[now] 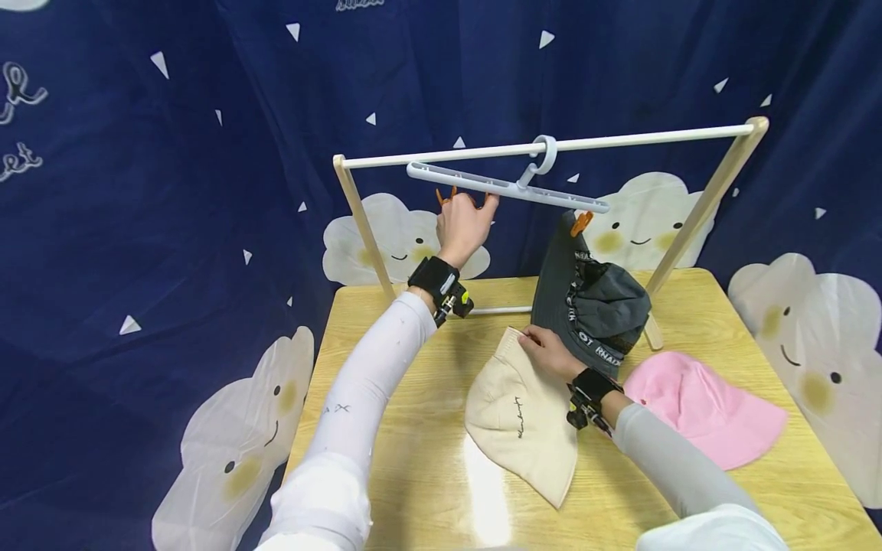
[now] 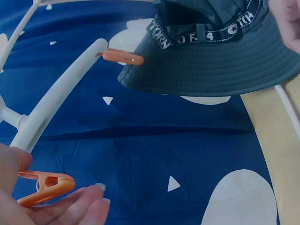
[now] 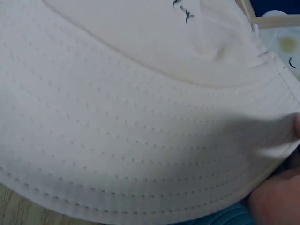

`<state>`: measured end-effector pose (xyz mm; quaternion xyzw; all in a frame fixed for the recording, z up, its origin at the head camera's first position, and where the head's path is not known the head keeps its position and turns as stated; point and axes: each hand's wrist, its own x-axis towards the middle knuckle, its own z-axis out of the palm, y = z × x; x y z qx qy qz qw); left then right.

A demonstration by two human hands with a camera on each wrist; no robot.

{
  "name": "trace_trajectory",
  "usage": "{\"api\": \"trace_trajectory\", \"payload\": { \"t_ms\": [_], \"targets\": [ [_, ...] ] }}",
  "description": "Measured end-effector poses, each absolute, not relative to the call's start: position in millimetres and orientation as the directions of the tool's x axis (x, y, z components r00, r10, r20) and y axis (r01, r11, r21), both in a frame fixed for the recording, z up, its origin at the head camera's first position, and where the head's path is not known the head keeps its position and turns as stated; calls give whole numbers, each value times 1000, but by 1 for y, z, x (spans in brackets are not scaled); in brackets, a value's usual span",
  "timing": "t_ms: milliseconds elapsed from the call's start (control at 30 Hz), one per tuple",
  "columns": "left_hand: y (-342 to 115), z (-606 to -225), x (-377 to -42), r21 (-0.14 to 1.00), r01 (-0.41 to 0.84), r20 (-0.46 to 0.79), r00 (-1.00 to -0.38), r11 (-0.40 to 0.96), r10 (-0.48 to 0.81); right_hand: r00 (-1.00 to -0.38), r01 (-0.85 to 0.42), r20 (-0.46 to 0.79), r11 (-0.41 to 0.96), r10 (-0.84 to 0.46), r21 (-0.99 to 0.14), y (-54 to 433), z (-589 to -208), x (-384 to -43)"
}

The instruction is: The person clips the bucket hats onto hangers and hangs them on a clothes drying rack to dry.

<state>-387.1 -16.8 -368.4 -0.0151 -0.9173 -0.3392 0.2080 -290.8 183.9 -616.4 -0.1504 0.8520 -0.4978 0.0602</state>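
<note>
My right hand (image 1: 549,352) pinches the brim edge of a beige bucket hat (image 1: 506,398), thumb on one side and fingers on the other; the stitched brim (image 3: 131,140) fills most of the right wrist view. At the left part of a pale hanger (image 1: 462,178), my left hand (image 1: 465,228) reaches up from below. Its thumb and fingers are around an orange clip (image 2: 49,186), whose tip shows closed on nothing. A second orange clip (image 1: 582,223) at the hanger's right end grips the brim of a dark bucket hat (image 1: 609,302), which hangs down.
The hanger hooks over the white rail (image 1: 641,141) of a wooden-legged rack standing on the wooden table (image 1: 427,467). A pink hat (image 1: 703,409) lies at the table's right, next to my right forearm. Behind is a dark blue curtain (image 1: 427,69) with clouds and triangles.
</note>
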Motion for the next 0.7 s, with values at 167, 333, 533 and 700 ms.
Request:
{"api": "trace_trajectory", "payload": {
  "t_ms": [167,333,533,700],
  "targets": [
    [-19,-369,-386,610,140,326,-942,780,-86,-953,-192,64,427,-295,-884,185,-605,-289],
    [-22,-368,-384,582,121,236,-971,804,-24,-964,-167,58,424,-258,-890,182,-590,-285],
    [-22,-361,-384,550,129,141,-988,825,60,-974,-123,46,347,-221,-930,179,-562,-281],
    [-21,-356,-382,531,128,113,-990,838,80,-981,-49,-7,279,-196,-959,184,-561,-287]
  ]
}}
